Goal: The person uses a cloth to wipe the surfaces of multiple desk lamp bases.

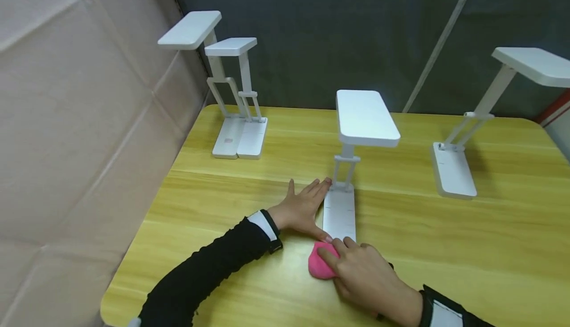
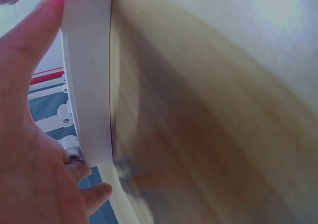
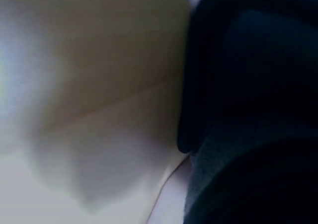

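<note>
A white folding desk lamp (image 1: 339, 213) stands in the middle of the wooden table, its flat head raised over its base. Along the left side of that base my left hand (image 1: 304, 209) is spread, fingertips by the hinge and thumb at the near corner. The left wrist view shows the thumb and fingers of this hand at the edge of the white base (image 2: 89, 80). My right hand (image 1: 367, 277) holds a fuzzy pink cloth (image 1: 321, 261) at the near end of the base. The right wrist view is mostly dark cuff (image 3: 238, 85) and blurred table.
Two more white lamps (image 1: 253, 136) stand side by side at the back left. Another white lamp (image 1: 454, 171) is at the right, its head tilted outward. A dark curtain (image 1: 303, 40) hangs behind the table (image 1: 213, 198), and a pale cloth-covered wall (image 1: 89, 134) lies left.
</note>
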Action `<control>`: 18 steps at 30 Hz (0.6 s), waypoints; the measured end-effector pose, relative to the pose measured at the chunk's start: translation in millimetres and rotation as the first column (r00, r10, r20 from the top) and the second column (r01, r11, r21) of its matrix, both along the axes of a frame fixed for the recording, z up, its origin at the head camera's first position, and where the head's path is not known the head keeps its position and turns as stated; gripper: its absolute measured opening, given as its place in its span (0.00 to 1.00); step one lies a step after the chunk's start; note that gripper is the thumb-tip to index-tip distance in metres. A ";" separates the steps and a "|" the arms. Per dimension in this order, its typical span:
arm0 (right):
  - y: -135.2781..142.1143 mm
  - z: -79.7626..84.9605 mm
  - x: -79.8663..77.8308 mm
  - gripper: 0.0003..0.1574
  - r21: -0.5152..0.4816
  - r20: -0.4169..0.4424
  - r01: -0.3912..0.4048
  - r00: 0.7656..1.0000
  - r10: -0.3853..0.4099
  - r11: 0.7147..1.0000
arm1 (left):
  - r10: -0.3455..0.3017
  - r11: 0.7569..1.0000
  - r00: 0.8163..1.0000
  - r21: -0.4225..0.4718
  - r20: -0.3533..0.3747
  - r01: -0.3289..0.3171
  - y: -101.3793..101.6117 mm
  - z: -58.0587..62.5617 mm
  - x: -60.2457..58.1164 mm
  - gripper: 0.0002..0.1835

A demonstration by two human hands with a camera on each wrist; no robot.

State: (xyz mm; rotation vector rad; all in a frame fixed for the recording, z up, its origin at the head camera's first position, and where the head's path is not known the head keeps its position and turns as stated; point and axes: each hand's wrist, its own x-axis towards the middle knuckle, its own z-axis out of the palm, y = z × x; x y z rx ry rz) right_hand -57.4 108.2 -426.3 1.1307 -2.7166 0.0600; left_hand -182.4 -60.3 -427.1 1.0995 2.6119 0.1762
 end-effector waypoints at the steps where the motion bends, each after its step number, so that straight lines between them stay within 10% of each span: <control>1: 0.9 -1.6 0.3 0.24 -0.003 0.000 0.018 1.000 -0.018 1.000 | 0.001 1.000 1.000 -0.004 0.001 -0.001 0.3 0.1 0.2 0.69; 18: 51.0 7.9 13.5 0.30 -0.027 0.199 0.294 0.938 -0.283 0.955 | 0.008 1.000 0.999 0.009 0.037 -0.008 0.6 -0.5 -1.3 0.70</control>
